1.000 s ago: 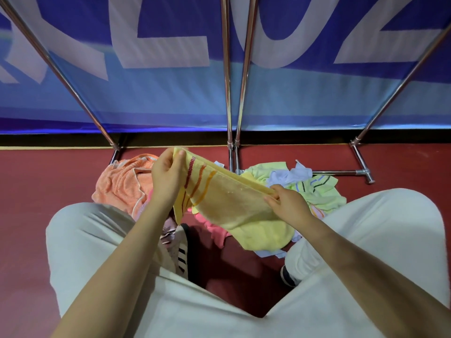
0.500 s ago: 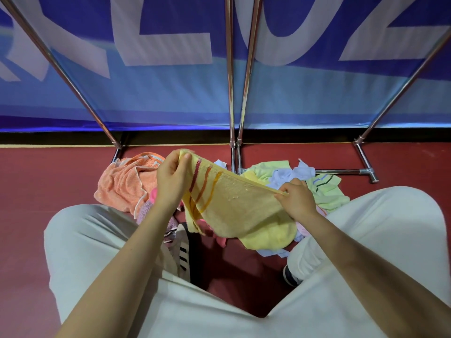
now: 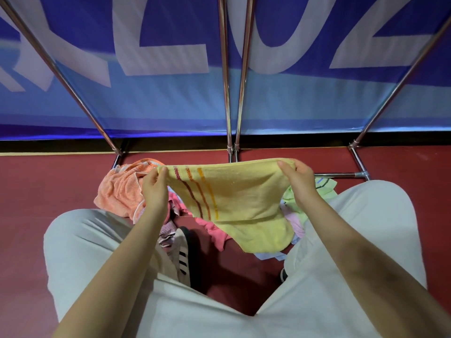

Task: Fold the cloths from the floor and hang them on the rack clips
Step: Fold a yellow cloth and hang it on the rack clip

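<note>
Head view: each hand (image 3: 156, 189) (image 3: 299, 181) pinches a corner of the yellow towel (image 3: 239, 201) with 3 stripes.

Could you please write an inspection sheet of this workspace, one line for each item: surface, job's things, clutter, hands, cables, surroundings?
Surface: dark red floor, partly covered by a pile of cloths.
Job's things: yellow towel with three stripes, held stretched out above the pile; orange cloth, green cloth and pink cloth lie on the floor; metal rack poles stand behind; no clips in view.
Clutter: nothing seen apart from the pile.
Hands: left hand pinches the towel's top left corner; right hand pinches its top right corner.
Cables: nothing seen.
Surroundings: blue banner with large pale letters behind the rack; the person's light trousers and a striped shoe.
</note>
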Tool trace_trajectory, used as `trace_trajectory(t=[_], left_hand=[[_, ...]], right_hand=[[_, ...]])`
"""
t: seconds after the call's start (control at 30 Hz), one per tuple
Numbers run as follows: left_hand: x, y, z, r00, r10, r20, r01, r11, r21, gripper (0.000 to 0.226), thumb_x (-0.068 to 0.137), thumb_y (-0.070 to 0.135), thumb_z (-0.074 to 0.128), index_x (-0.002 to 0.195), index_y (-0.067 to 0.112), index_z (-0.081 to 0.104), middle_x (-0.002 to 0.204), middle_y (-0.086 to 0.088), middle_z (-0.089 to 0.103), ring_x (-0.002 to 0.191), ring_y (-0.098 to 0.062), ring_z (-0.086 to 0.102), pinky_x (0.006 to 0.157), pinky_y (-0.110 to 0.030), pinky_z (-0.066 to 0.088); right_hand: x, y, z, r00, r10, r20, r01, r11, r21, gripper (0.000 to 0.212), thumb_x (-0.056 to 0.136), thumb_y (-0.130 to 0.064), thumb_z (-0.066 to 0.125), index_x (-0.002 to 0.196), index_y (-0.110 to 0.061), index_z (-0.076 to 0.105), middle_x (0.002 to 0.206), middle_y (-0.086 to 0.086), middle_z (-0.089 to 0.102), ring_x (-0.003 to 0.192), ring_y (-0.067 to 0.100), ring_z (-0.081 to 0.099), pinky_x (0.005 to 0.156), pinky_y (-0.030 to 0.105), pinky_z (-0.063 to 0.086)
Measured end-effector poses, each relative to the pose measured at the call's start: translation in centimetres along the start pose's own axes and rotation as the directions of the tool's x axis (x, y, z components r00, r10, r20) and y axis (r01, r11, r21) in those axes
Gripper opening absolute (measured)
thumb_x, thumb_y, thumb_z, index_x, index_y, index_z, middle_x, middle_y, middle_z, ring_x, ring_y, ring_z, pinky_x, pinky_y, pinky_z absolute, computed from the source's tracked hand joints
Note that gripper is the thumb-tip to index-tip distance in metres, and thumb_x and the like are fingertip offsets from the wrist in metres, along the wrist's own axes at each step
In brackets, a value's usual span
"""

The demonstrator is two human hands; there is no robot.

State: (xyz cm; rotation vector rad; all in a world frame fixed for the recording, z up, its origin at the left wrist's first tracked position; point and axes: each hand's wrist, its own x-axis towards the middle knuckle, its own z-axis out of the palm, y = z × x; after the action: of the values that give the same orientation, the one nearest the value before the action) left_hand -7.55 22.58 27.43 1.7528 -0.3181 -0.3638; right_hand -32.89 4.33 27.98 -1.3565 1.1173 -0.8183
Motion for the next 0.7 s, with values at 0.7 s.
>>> trace_trajectory(t=[0.7], left_hand=[[-1.5, 1.7, 1.7, 0.992, -0.052, 0.117, 0.051, 0.999, 0.020, 0.027, 0.099, 0.026, 0.046, 0.082, 0.009, 0.059, 0.083, -0.007, 0.054, 0.080, -0.018, 0.048, 0.073, -0.034, 0.042]], right_hand=[[-0.4, 0.3, -1.5, 0.984, -0.025, -0.178, -0.011, 0.980, -0.198, 0.045, 0.090, -0.019, 0.061, 0.055, -0.015, 0.033, 0.054, -0.003, 0.027, 0.054, 0.012, 0.026, 0.051, 0.026, 0.025]])
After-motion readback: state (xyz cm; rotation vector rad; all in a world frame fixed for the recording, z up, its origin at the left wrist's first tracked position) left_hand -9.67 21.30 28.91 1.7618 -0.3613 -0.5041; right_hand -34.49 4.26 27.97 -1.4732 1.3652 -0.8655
